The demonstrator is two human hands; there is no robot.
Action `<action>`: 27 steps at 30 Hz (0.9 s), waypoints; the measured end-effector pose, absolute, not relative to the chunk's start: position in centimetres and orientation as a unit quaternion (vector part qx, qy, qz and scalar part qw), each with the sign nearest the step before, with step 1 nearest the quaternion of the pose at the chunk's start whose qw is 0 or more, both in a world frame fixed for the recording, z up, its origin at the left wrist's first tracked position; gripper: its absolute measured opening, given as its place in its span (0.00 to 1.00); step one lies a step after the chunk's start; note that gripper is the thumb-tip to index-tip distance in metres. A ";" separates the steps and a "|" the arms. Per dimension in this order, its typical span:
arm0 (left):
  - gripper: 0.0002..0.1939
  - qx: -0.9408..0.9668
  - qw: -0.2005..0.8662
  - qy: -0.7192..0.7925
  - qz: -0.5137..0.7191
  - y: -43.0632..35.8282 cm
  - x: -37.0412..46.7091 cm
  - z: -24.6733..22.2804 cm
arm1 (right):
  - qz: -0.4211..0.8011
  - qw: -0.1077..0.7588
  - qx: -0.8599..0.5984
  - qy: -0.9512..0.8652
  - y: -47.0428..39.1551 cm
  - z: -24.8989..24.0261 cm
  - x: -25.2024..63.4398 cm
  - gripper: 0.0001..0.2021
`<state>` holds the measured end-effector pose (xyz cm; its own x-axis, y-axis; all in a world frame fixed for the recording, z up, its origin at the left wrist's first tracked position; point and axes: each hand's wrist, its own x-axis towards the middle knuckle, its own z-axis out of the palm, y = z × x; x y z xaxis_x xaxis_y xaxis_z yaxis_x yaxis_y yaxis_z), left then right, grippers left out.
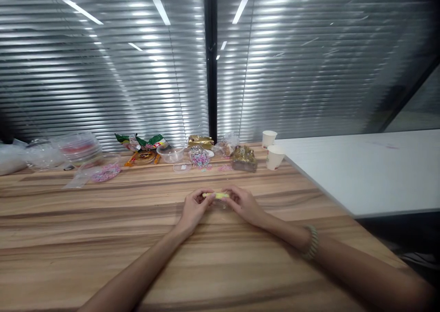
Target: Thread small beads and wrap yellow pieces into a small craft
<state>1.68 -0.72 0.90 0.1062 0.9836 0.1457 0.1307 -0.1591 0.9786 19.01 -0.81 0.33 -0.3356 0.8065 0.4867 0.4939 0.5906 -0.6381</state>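
Observation:
A small, long yellow piece (220,195) is held level between my two hands, just above the wooden table (240,266). My left hand (195,208) pinches its left end between thumb and fingers. At its right end, the thumb and fingers of my right hand (244,205) close on it. Something clear and shiny shows faintly under the piece, too small to make out. A green coiled band (312,243) circles my right wrist.
Along the back stand two paper cups (275,157), a gold package (244,159), a bag of small coloured pieces (200,157), a clear bowl (171,153), green snack bags (151,142) and stacked plastic lids (77,147). A white table (364,174) adjoins at the right.

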 end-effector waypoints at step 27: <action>0.17 0.703 0.436 0.413 0.382 -0.8 1.6 0.6 | 0.198 0.399 -0.413 -0.794 -0.7 0.5 18.9 0.14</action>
